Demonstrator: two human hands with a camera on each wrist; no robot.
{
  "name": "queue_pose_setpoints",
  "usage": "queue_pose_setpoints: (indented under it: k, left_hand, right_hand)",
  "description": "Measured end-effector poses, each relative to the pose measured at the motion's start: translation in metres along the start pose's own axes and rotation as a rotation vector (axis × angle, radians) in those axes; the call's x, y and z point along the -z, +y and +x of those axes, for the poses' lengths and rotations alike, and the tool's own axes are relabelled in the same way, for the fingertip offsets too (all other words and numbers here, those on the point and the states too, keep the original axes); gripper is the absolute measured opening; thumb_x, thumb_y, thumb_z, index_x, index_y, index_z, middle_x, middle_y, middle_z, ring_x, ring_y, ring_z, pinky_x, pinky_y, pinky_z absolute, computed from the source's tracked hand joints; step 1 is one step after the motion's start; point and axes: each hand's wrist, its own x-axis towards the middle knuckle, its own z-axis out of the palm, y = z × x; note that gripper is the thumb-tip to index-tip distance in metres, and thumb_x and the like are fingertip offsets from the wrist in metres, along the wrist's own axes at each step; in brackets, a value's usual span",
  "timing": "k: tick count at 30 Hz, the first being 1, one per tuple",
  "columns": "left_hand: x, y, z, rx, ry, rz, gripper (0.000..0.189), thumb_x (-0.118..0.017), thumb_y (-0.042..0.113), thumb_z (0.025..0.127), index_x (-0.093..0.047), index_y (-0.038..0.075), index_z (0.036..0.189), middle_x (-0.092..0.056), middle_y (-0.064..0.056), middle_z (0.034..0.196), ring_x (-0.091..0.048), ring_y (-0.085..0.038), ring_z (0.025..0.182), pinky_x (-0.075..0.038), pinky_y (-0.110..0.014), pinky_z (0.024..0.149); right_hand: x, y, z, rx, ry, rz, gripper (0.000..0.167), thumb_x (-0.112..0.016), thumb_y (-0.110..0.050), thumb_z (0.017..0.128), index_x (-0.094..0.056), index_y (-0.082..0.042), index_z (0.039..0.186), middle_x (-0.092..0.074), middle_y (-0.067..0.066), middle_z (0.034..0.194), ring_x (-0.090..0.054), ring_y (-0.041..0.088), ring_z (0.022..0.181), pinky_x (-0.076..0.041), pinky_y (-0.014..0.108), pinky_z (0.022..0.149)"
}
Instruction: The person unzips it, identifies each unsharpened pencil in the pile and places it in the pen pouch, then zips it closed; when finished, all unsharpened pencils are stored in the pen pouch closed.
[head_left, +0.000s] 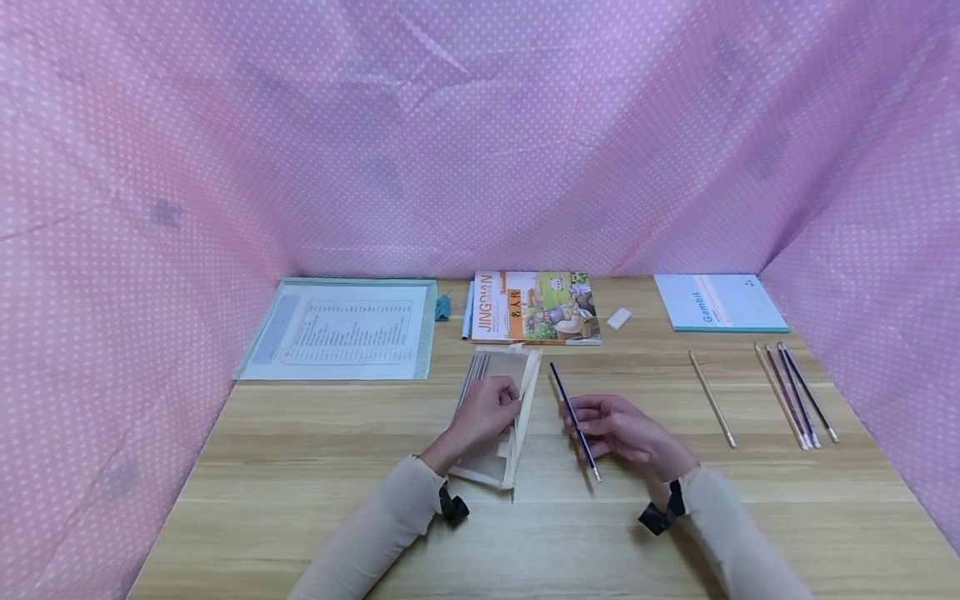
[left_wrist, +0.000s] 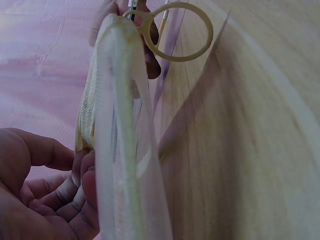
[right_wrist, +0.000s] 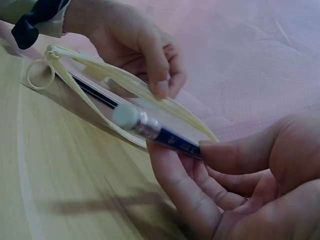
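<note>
My left hand (head_left: 483, 410) pinches the cream zip edge of a see-through mesh pencil pouch (head_left: 512, 363). The pouch's mouth gapes in the right wrist view, and dark pencils (right_wrist: 92, 91) lie inside. A ring-shaped zip pull (left_wrist: 182, 58) hangs from one end. To the right of the pouch, my right hand (head_left: 621, 431) holds a dark blue pencil (head_left: 567, 402) between thumb and fingers. Its white eraser (right_wrist: 126, 117) points toward my body in the head view. In that view the pencil is apart from the pouch.
Several pencils (head_left: 789, 400) lie at the right, with a single light pencil (head_left: 708, 394) nearer. Along the back are a document folder (head_left: 258, 354), a small blue item (head_left: 442, 307), a picture-covered book (head_left: 536, 308), a white eraser block (head_left: 618, 318) and a light blue book (head_left: 720, 302).
</note>
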Motion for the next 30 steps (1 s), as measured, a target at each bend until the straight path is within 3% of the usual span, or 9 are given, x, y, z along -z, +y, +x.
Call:
queue_pose_setpoints:
  k: [5, 10, 23, 30]
  left_hand:
    - [0.001, 0.001, 0.0, 0.017, -0.006, -0.004, 0.008, -0.062, 0.003, 0.089, -0.067, 0.004, 0.082, -0.061, -0.002, 0.059, -0.054, -0.007, 0.045, -0.038, -0.016, 0.042]
    - [0.001, 0.001, 0.001, 0.016, -0.011, -0.006, 0.008, -0.062, 0.003, 0.089, -0.068, 0.003, 0.083, -0.062, -0.002, 0.06, -0.054, -0.007, 0.045, -0.039, -0.015, 0.042]
    - [0.002, 0.002, 0.001, 0.016, -0.005, 0.026, 0.008, -0.063, 0.003, 0.088, -0.068, 0.006, 0.082, -0.064, -0.002, 0.06, -0.054, -0.007, 0.045, -0.039, -0.017, 0.042]
    - [0.001, 0.001, 0.002, 0.021, -0.01, 0.025, 0.007, -0.063, 0.004, 0.088, -0.068, 0.005, 0.084, -0.063, 0.0, 0.059, -0.054, -0.007, 0.046, -0.038, -0.017, 0.043]
  right_hand:
    - [-0.014, -0.005, 0.017, -0.054, 0.089, -0.051, 0.054, -0.049, -0.001, 0.099, -0.027, 0.014, 0.146, -0.067, -0.002, 0.106, -0.067, 0.01, 0.093, -0.062, 0.032, 0.078]
    - [-0.028, -0.009, 0.03, -0.043, 0.189, -0.054, 0.054, -0.052, -0.002, 0.097, -0.032, 0.013, 0.145, -0.069, -0.001, 0.097, -0.069, 0.01, 0.086, -0.062, 0.028, 0.072]
    - [-0.054, -0.005, 0.05, -0.003, 0.295, -0.067, 0.048, -0.054, 0.001, 0.095, -0.039, 0.013, 0.139, -0.063, -0.001, 0.093, -0.065, 0.009, 0.079, -0.062, 0.028, 0.066]
    - [-0.064, -0.007, 0.056, -0.006, 0.391, -0.06, 0.048, -0.053, 0.003, 0.094, -0.041, 0.011, 0.14, -0.067, 0.001, 0.094, -0.069, 0.011, 0.081, -0.063, 0.031, 0.068]
